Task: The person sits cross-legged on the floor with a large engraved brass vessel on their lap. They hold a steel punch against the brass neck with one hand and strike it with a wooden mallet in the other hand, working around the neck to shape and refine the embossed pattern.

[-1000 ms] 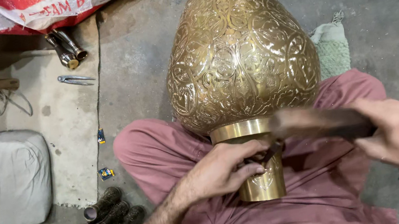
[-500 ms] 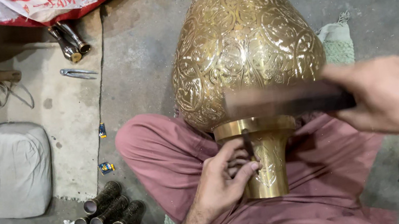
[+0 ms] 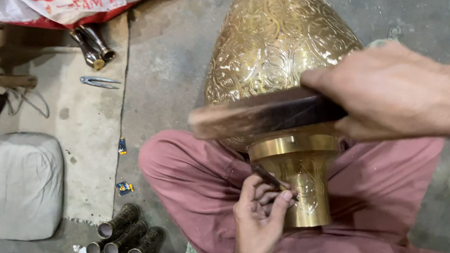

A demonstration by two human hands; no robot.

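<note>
Concrete floor; left hand pins chisel, apparently, against brass vessel.

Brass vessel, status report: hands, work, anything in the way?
Left hand pinches chisel on brass vessel neck. Right hand holds wooden mallet raised. Nothing between.

The person is wearing loose, dusty-rose trousers, creasing beneath the engraved brass vessel. Both forearms are showing bare, the left hand and right hand wearing no gloves or rings.
</note>
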